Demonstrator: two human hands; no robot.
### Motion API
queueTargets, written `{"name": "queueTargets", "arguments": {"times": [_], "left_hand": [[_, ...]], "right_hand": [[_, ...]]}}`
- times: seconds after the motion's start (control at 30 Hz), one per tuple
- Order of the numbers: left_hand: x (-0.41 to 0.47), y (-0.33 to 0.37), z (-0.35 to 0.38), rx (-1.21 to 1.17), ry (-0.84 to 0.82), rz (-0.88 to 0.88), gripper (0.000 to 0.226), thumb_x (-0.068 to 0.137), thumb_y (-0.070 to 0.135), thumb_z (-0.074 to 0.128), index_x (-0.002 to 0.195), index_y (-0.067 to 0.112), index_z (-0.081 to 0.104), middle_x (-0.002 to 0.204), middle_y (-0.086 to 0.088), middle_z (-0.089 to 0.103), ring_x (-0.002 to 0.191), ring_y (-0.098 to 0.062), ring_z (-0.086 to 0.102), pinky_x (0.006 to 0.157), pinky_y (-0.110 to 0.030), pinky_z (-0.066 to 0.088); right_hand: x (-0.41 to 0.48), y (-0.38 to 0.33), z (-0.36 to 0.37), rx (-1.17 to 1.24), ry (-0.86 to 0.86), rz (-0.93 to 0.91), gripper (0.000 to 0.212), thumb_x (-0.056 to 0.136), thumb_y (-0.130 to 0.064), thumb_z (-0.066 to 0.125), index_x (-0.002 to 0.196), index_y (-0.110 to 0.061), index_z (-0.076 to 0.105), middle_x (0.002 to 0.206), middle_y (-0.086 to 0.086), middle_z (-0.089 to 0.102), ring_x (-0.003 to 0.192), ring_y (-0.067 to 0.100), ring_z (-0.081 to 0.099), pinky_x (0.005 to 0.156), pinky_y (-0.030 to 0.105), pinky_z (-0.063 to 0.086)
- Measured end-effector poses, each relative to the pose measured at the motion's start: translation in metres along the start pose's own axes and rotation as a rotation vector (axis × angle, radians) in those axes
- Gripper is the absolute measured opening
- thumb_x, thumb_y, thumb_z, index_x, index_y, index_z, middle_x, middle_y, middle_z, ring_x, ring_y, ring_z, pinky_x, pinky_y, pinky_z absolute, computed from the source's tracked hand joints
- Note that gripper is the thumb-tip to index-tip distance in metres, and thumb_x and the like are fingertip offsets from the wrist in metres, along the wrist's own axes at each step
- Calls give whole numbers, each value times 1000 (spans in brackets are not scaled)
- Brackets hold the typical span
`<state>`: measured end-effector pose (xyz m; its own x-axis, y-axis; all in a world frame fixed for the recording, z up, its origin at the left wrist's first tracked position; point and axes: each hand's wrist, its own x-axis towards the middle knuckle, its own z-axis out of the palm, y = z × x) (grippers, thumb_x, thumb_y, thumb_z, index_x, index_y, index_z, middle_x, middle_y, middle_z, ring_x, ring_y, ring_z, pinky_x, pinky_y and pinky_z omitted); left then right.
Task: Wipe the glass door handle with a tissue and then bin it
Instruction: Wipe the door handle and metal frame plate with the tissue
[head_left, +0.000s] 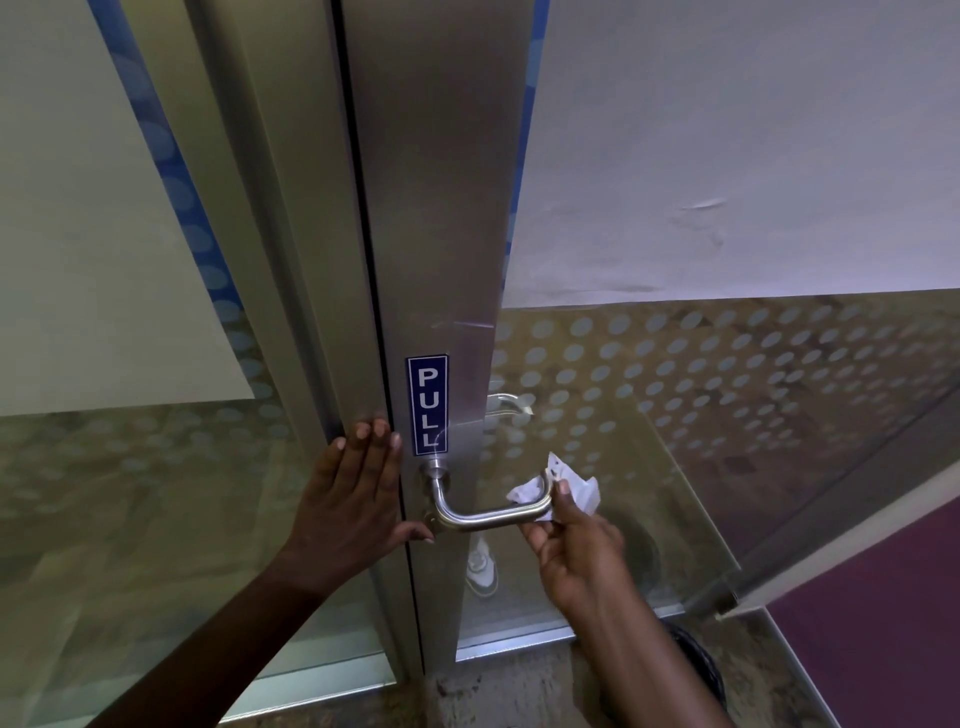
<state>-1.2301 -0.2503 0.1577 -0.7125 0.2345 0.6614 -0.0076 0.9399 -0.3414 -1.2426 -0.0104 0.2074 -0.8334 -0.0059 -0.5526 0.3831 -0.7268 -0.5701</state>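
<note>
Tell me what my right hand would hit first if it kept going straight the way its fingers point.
Probably the free end of the door handle: the right hand already presses the tissue there. Past it stands the glass door.

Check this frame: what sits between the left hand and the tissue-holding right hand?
In the head view, the steel lever handle spans that gap, from the left hand to the tissue in the right hand.

Dim, soft indoor light w/ faint glare on handle (485, 512) (wide-angle bending at edges).
</note>
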Motion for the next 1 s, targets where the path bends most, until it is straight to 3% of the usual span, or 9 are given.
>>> {"name": "queueTargets", "arguments": {"times": [0.17, 0.37, 0.43, 0.53, 0.6, 0.67, 0.8, 0.9, 1.0], "left_hand": [[1, 2, 2, 27, 41, 2, 130, 69, 88, 37, 152, -8, 10, 162, -26, -1, 152, -37, -1, 124, -49, -1], [1, 3, 1, 48, 83, 9, 127, 70, 85, 38, 152, -8, 10, 163, -25, -2, 152, -37, -1, 124, -48, 0], [2, 3, 0, 49, 89, 12, 128, 69, 85, 38, 152, -8, 10, 163, -25, -1, 152, -37, -1, 124, -48, 0], [3, 3, 0, 50, 97, 11, 128, 69, 85, 38, 152, -8, 10, 163, -25, -2, 152, -37, -1, 124, -48, 1], [3, 3, -1, 54, 100, 12, 128, 69, 86, 37, 152, -8, 10, 162, -25, -3, 152, -37, -2, 124, -48, 0], [3, 3, 0, 55, 101, 12, 128, 70, 86, 36, 152, -9, 10, 162, -26, -2, 152, -37, -2, 124, -48, 0], [1, 4, 2, 51, 101, 1, 126, 73, 86, 35, 152, -9, 11, 163, -26, 0, 152, -38, 1, 124, -48, 1], [1, 4, 4, 43, 94, 1, 125, 74, 86, 34, 152, -8, 11, 163, -25, 0, 152, -38, 1, 124, -48, 0], [-1, 3, 5, 44, 88, -1, 125, 75, 87, 35, 152, -8, 11, 162, -26, 1, 152, -38, 2, 124, -49, 1]], "right_hand": [[18, -29, 4, -207, -2, 38, 7, 88, 7, 57, 95, 10, 57, 66, 18, 66, 55, 27, 67, 56, 42, 61], [25, -34, 15, -435, 81, -161, 15, 78, 9, 70, 86, 7, 58, 78, 21, 63, 64, 31, 64, 60, 38, 59], [24, -33, 8, -572, 131, -358, 12, 77, 3, 73, 83, 7, 64, 75, 16, 66, 69, 28, 64, 61, 34, 55], [15, -36, -7, -943, 137, -812, 4, 82, -10, 71, 84, -12, 74, 71, -5, 70, 70, 10, 65, 65, 21, 49], [7, -39, -14, -1165, 59, -1053, 14, 82, -5, 72, 92, -14, 75, 86, -3, 74, 81, 4, 66, 74, 11, 45], [2, -38, -18, -1414, -8, -1205, 27, 72, 5, 76, 95, -9, 74, 93, 4, 73, 83, 13, 66, 73, 16, 46], [0, -40, -16, -1561, -34, -1060, 25, 83, -1, 64, 97, -21, 67, 99, -5, 61, 96, 21, 58, 76, 15, 41], [2, -37, -11, -1764, -179, -1101, 44, 70, 13, 64, 112, 0, 65, 112, 18, 59, 102, 35, 55, 80, 41, 50], [0, -31, -13, -1865, -287, -1039, 51, 71, 4, 63, 122, -1, 56, 120, 15, 51, 110, 30, 48, 84, 40, 50]]}}
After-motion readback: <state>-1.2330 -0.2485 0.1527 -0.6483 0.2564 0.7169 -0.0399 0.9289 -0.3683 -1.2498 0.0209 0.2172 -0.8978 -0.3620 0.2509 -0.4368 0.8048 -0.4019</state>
